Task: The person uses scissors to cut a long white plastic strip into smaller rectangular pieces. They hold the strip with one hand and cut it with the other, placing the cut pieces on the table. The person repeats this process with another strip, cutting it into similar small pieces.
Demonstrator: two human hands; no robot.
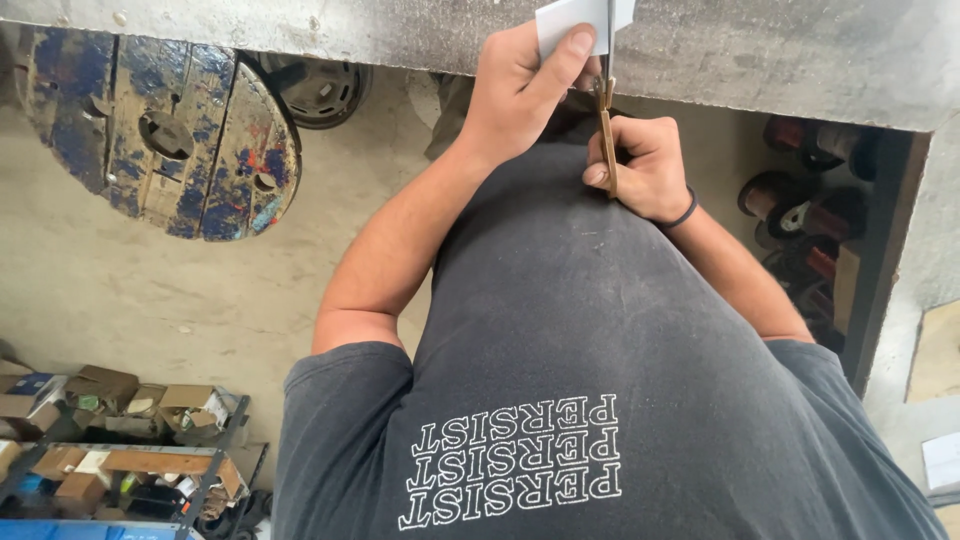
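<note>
My left hand [520, 90] pinches a small white sheet of paper [572, 22] at the edge of a grey workbench [780, 55], thumb on top of the sheet. Just right of it and a little lower, my right hand [645, 165] grips a pair of scissors with tan handles [606, 135]. The blades point up into the lower edge of the paper. A black band circles my right wrist. My dark grey shirt fills the lower half of the view.
A big wooden cable reel with worn blue paint [165, 135] lies on the concrete floor at left, a dark wheel [320, 90] beside it. Spools of copper wire [800, 205] sit under the bench at right. Shelves with cardboard boxes [120, 440] stand at lower left.
</note>
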